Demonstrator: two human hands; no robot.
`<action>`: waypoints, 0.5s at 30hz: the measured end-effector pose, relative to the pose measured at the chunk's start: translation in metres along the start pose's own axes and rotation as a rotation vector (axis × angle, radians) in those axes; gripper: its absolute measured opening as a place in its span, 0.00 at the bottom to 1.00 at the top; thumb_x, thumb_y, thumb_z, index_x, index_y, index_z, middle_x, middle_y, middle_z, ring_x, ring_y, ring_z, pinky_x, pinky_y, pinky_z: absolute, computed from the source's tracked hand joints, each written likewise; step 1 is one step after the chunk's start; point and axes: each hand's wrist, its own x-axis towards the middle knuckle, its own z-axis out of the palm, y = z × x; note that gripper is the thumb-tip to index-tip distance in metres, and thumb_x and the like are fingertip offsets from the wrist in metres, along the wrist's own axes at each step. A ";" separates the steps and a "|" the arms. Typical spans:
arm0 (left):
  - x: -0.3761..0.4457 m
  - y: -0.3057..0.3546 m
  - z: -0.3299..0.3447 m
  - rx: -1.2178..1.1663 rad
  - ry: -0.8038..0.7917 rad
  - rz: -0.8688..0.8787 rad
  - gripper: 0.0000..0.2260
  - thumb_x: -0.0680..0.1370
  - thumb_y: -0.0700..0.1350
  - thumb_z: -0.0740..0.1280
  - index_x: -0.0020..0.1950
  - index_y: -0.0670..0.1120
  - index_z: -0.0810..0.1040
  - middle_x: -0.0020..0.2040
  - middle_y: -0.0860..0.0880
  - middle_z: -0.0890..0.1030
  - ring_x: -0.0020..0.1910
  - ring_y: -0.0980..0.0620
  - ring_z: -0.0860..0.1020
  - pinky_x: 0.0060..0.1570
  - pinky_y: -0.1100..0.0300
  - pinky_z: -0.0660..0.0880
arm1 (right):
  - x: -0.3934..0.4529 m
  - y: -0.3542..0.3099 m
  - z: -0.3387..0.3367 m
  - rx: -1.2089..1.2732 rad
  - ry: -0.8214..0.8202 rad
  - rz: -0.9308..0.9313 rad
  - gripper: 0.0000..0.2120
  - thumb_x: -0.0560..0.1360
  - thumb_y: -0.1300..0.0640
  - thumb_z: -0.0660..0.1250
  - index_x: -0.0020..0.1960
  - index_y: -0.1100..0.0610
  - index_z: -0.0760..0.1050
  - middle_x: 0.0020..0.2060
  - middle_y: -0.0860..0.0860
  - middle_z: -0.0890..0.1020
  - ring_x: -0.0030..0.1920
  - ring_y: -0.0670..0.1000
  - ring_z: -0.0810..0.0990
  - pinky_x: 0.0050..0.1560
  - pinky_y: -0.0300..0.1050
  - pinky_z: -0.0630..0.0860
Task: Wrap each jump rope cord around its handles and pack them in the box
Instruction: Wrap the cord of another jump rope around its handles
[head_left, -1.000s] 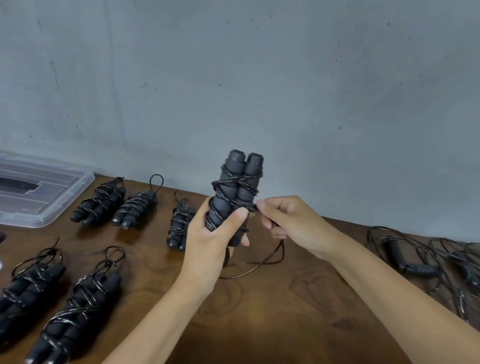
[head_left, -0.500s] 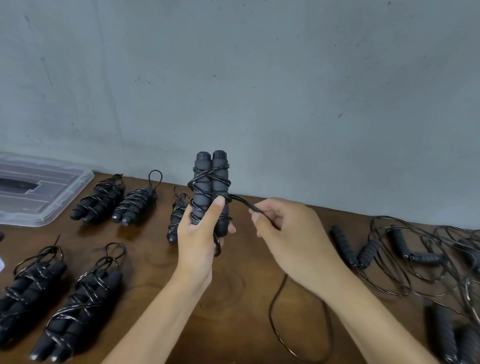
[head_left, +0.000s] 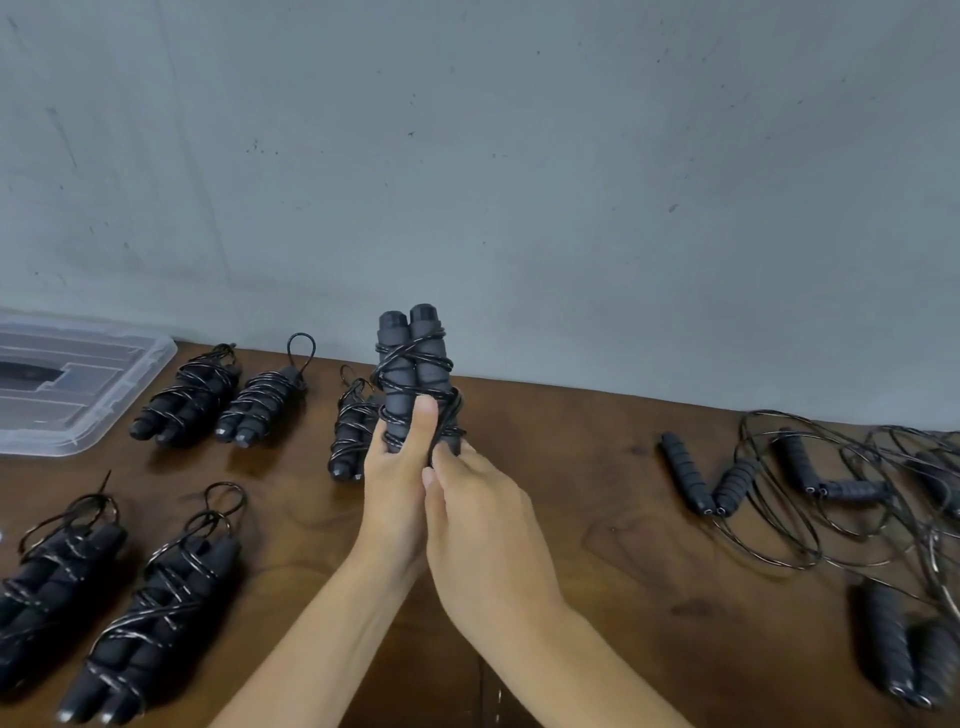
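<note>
The paired handles (head_left: 413, 379) stand upright above the desk (head_left: 597, 467), long axis toward 12 o'clock. The left hand (head_left: 397, 483) grips them, fingers curled round; the right hand (head_left: 478, 514) pinches the cord (head_left: 441, 431) at their base.

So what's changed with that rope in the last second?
The right hand has swung from out at the side in against the left hand, carrying the loose cord around the bottom of the handles; the hanging loop is gone. The left hand still grips the handles upright. Five wrapped bundles lie unmoved.
</note>
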 end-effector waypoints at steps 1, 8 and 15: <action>0.000 0.001 0.000 -0.013 -0.024 -0.005 0.22 0.75 0.58 0.69 0.59 0.43 0.77 0.46 0.35 0.80 0.34 0.48 0.80 0.34 0.59 0.79 | 0.001 0.000 0.001 -0.026 -0.014 0.000 0.15 0.86 0.55 0.54 0.69 0.56 0.71 0.59 0.51 0.77 0.56 0.53 0.81 0.54 0.48 0.78; 0.005 -0.001 -0.005 0.013 -0.120 -0.122 0.44 0.70 0.79 0.61 0.66 0.41 0.76 0.46 0.42 0.81 0.34 0.51 0.79 0.33 0.61 0.77 | 0.003 0.002 0.009 -0.084 0.006 -0.026 0.24 0.85 0.61 0.58 0.80 0.58 0.62 0.67 0.54 0.76 0.61 0.55 0.81 0.57 0.48 0.80; -0.005 0.007 -0.004 -0.172 -0.154 -0.263 0.24 0.79 0.56 0.72 0.69 0.41 0.81 0.62 0.37 0.82 0.61 0.45 0.83 0.60 0.53 0.82 | 0.003 0.022 0.014 -0.074 0.144 -0.049 0.23 0.83 0.62 0.63 0.77 0.61 0.69 0.66 0.57 0.78 0.61 0.58 0.83 0.58 0.52 0.83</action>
